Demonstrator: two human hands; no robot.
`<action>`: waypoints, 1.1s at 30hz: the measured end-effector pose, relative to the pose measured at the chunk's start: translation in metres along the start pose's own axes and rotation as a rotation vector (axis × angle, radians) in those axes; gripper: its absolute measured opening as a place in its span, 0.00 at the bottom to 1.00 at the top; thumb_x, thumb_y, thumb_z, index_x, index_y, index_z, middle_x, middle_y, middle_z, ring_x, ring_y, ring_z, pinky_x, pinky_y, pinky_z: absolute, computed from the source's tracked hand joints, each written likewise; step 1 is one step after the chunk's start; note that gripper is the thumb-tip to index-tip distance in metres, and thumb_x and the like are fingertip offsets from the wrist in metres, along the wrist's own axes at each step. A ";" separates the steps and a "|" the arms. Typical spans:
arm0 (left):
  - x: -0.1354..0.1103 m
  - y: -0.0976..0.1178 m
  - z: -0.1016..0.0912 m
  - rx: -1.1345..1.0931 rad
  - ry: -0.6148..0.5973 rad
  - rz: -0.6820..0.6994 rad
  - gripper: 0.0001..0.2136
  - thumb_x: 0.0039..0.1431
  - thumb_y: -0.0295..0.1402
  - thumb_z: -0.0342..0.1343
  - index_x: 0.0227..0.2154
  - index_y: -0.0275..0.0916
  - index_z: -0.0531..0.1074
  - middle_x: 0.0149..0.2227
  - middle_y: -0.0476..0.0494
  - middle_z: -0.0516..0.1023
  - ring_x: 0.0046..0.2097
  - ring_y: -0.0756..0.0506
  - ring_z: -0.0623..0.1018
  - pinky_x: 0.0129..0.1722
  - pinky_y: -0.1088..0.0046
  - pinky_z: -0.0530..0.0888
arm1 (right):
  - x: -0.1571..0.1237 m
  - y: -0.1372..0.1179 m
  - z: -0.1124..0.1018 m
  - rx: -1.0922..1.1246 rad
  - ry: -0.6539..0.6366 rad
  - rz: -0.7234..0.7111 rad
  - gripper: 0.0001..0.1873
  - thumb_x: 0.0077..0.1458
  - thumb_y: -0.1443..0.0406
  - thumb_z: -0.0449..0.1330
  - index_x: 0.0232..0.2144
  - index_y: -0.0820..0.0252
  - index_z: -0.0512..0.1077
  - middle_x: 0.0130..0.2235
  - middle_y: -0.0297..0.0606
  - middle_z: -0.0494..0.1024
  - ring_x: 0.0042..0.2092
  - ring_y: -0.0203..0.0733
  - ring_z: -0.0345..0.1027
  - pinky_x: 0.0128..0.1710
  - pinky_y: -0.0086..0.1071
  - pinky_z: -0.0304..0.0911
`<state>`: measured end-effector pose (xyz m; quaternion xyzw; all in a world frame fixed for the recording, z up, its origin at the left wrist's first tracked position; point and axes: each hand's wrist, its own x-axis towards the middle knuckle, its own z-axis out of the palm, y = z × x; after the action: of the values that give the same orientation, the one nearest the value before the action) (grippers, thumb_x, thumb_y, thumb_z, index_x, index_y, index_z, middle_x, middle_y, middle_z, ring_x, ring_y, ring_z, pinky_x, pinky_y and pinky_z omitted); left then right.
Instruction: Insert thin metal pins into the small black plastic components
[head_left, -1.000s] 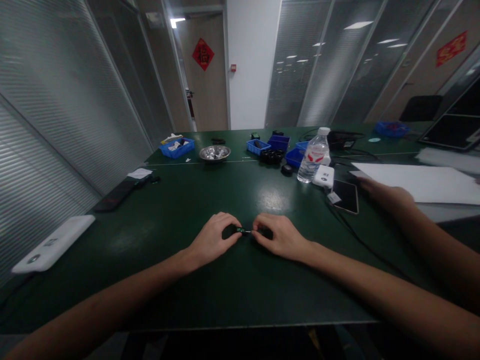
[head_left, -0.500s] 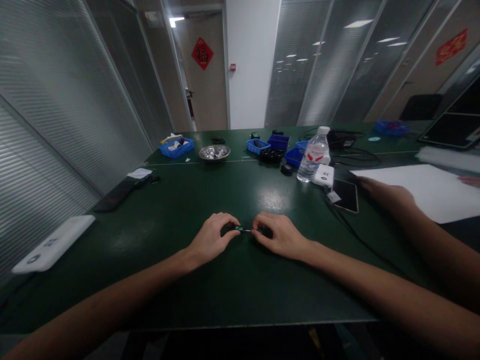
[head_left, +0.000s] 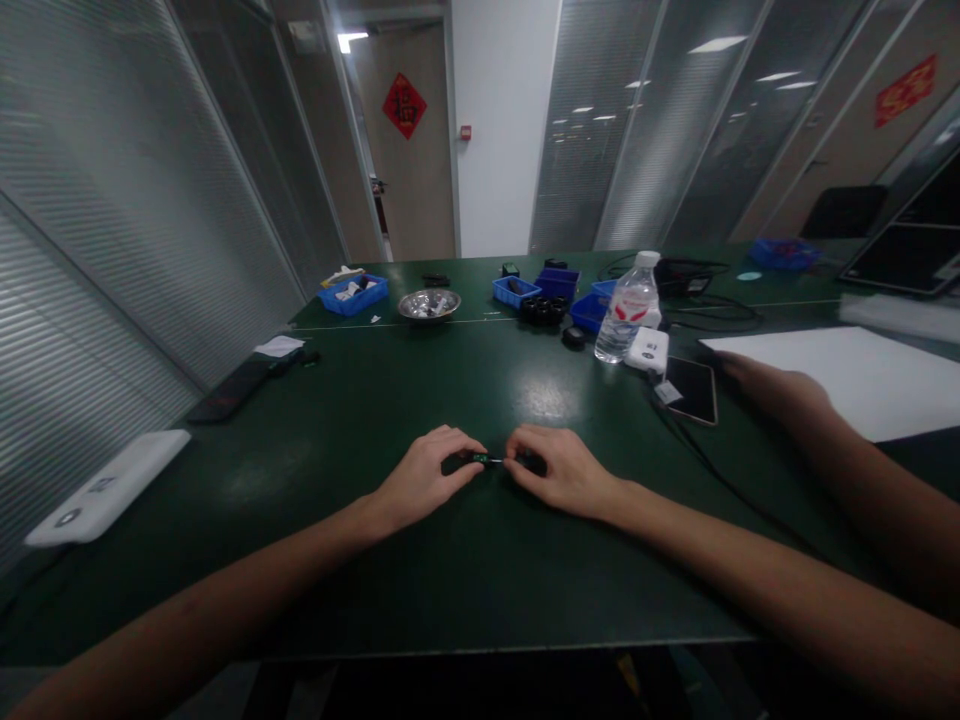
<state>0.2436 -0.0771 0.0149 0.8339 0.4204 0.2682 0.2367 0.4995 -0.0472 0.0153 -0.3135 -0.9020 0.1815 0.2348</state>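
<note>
Low over the dark green table (head_left: 337,590), my left hand (head_left: 427,466) pinches a small dark piece with green on it (head_left: 481,458) between thumb and fingertips. Its exact kind is too small to make out. My right hand (head_left: 559,468) faces it from the right, thumb and forefinger closed on a thin silvery pin-like piece (head_left: 498,461). The far end of that pin is hidden in the fingers. The pin points at the green piece and seems to meet it. Only a narrow gap separates the two hands.
A water bottle (head_left: 627,308), a white power bank (head_left: 647,351) and a phone (head_left: 691,390) stand to the right. Another person's arm (head_left: 795,400) rests by white paper (head_left: 862,375). A metal bowl (head_left: 428,306) and blue trays (head_left: 354,295) are farther back; a white device (head_left: 109,487) lies left.
My left hand has shifted very slightly to the right, bringing the small green piece closer to my right hand. My right hand looks almost still.
</note>
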 end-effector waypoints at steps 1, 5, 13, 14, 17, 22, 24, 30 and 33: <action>0.000 0.001 0.000 -0.007 0.001 0.005 0.10 0.67 0.35 0.58 0.48 0.42 0.78 0.47 0.43 0.80 0.48 0.43 0.76 0.49 0.63 0.73 | 0.000 0.000 0.000 0.002 -0.005 -0.003 0.05 0.63 0.64 0.58 0.40 0.58 0.73 0.37 0.36 0.76 0.35 0.38 0.69 0.35 0.31 0.61; -0.001 0.001 -0.001 -0.030 0.028 0.045 0.11 0.66 0.33 0.58 0.49 0.41 0.78 0.46 0.42 0.80 0.48 0.44 0.77 0.48 0.65 0.75 | 0.000 0.001 0.001 0.006 -0.018 -0.023 0.06 0.63 0.65 0.58 0.41 0.58 0.73 0.37 0.36 0.77 0.34 0.38 0.69 0.36 0.31 0.61; -0.003 -0.001 0.000 -0.084 0.094 0.064 0.11 0.64 0.34 0.61 0.48 0.42 0.80 0.43 0.43 0.82 0.43 0.45 0.80 0.46 0.65 0.77 | -0.002 0.001 0.001 0.040 -0.026 -0.049 0.08 0.66 0.63 0.56 0.41 0.58 0.74 0.36 0.36 0.78 0.34 0.37 0.70 0.35 0.30 0.60; -0.003 0.000 0.000 -0.093 0.104 0.077 0.10 0.64 0.33 0.61 0.47 0.42 0.80 0.43 0.43 0.82 0.44 0.45 0.80 0.47 0.65 0.77 | -0.002 0.002 0.001 0.038 -0.030 -0.048 0.09 0.66 0.63 0.55 0.42 0.57 0.75 0.36 0.36 0.78 0.34 0.38 0.70 0.35 0.30 0.60; -0.003 0.001 0.000 -0.099 0.136 0.113 0.08 0.64 0.32 0.61 0.44 0.42 0.82 0.43 0.44 0.83 0.45 0.45 0.80 0.49 0.65 0.76 | -0.002 0.002 0.000 0.028 -0.064 -0.039 0.12 0.69 0.61 0.53 0.43 0.57 0.75 0.35 0.35 0.78 0.33 0.37 0.70 0.35 0.30 0.60; -0.004 0.000 0.001 -0.118 0.173 0.149 0.09 0.64 0.32 0.61 0.44 0.43 0.82 0.43 0.44 0.84 0.46 0.44 0.80 0.50 0.62 0.77 | -0.003 0.001 0.000 0.047 -0.086 -0.030 0.15 0.70 0.59 0.51 0.42 0.58 0.75 0.33 0.35 0.77 0.32 0.37 0.69 0.35 0.30 0.59; -0.004 -0.001 0.001 -0.136 0.177 0.154 0.09 0.64 0.33 0.61 0.45 0.43 0.83 0.43 0.44 0.84 0.46 0.43 0.80 0.49 0.62 0.78 | -0.003 0.000 -0.001 0.074 -0.085 -0.022 0.15 0.70 0.59 0.51 0.41 0.59 0.75 0.33 0.35 0.77 0.32 0.37 0.69 0.35 0.30 0.60; -0.004 0.000 0.002 -0.175 0.203 0.160 0.08 0.63 0.32 0.62 0.44 0.42 0.83 0.43 0.44 0.85 0.46 0.44 0.81 0.48 0.63 0.79 | -0.003 -0.003 -0.003 0.138 -0.074 0.025 0.14 0.70 0.58 0.53 0.40 0.59 0.75 0.30 0.32 0.75 0.29 0.35 0.66 0.31 0.29 0.58; -0.004 -0.001 0.003 -0.178 0.212 0.165 0.09 0.63 0.31 0.62 0.44 0.42 0.83 0.43 0.43 0.85 0.46 0.43 0.81 0.48 0.63 0.79 | -0.003 -0.002 -0.002 0.153 -0.076 0.036 0.15 0.70 0.58 0.53 0.39 0.59 0.75 0.30 0.32 0.75 0.29 0.35 0.66 0.31 0.29 0.57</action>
<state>0.2432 -0.0801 0.0115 0.8083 0.3477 0.4093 0.2413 0.5014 -0.0501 0.0169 -0.3038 -0.8879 0.2660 0.2205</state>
